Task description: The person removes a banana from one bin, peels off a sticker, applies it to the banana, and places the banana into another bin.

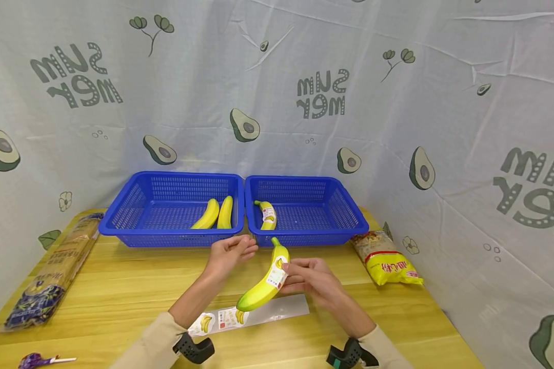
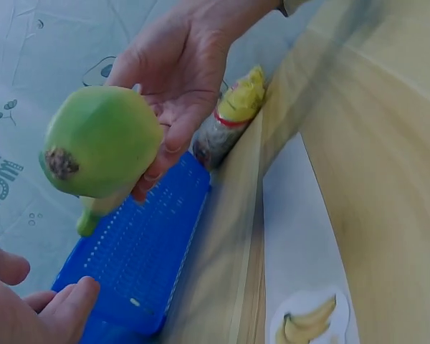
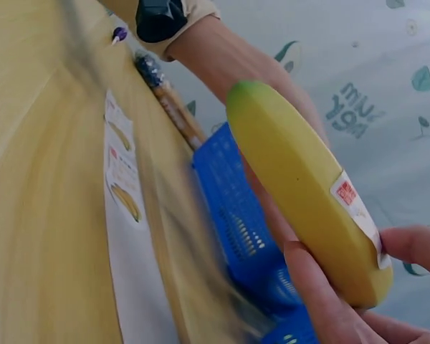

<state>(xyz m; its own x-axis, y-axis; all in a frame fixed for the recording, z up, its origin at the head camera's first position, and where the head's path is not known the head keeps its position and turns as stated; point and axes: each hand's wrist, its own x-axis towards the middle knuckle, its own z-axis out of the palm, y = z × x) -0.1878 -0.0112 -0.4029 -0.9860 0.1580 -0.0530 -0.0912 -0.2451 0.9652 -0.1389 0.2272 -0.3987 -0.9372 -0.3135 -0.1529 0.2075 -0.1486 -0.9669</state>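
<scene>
My right hand (image 1: 311, 279) holds a yellow banana (image 1: 259, 293) with a greenish tip, its thumb on the white sticker (image 1: 277, 272) on the peel. The right wrist view shows the sticker's edge near the thumb, with the fingers under the banana (image 3: 294, 179). My left hand (image 1: 231, 253) is beside the banana's stem end, just in front of the baskets, fingers loosely bent and nothing in them. Below the banana on the table lies a sticker strip (image 1: 286, 307) with banana stickers toward its left end; its right part is bare.
Two blue baskets stand side by side at the back: the left basket (image 1: 134, 233) has two bananas (image 1: 225, 212), the right basket (image 1: 314, 238) one stickered banana (image 1: 269, 218). A noodle pack (image 1: 55, 277) and a lollipop (image 1: 37, 361) lie left, a yellow-ended food bag (image 1: 388, 261) right.
</scene>
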